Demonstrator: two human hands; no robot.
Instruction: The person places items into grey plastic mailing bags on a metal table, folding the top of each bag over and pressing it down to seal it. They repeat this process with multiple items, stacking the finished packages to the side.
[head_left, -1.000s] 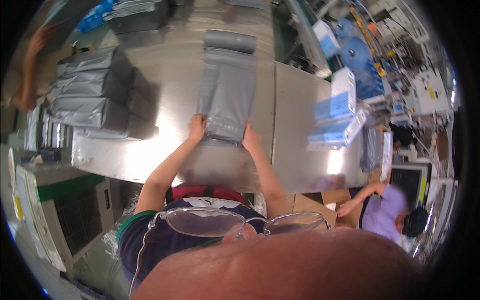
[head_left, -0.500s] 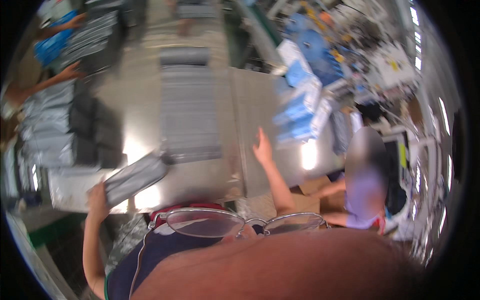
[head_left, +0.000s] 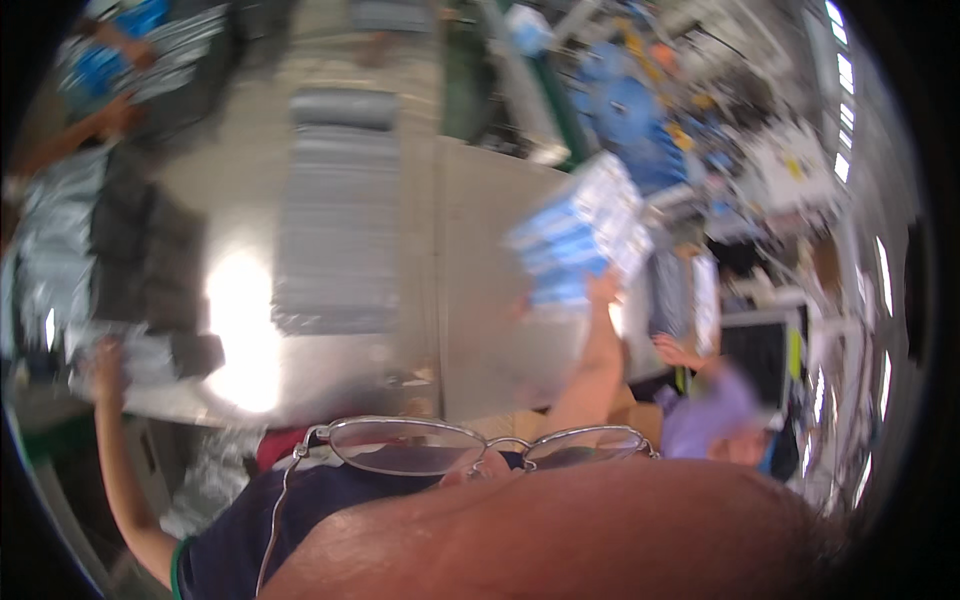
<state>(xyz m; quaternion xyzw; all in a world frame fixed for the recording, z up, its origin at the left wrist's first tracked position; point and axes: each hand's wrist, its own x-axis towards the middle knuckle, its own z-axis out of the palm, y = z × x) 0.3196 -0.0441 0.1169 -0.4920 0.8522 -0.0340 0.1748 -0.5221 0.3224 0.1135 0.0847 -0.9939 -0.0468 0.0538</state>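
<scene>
Item one, my left hand (head_left: 104, 357): I have it out at the far left edge of the steel worktable (head_left: 480, 300), fingers closed on a grey plastic packet (head_left: 150, 355) that lies at the near end of the dark grey stacks (head_left: 130, 250); motion blur hides how tightly they clasp. Item two, my right hand (head_left: 603, 290): raised over the right half of the table, touching the lower edge of a stack of blue-and-white packets (head_left: 585, 240) that sits tilted at the table's right side; whether the fingers grip it or merely rest against it I cannot tell, the stack being smeared by movement. Item three, centre of table: a long row of grey packets (head_left: 335, 225) laid overlapping, running away from me, well apart from both hands. Item four, near lower edge: spectacles (head_left: 480, 447) hanging at my chest. Item five, right of the table: a co-worker in a lilac top (head_left: 705, 420), one hand (head_left: 672, 350) reaching toward the bench beside a monitor (head_left: 755, 350).
</scene>
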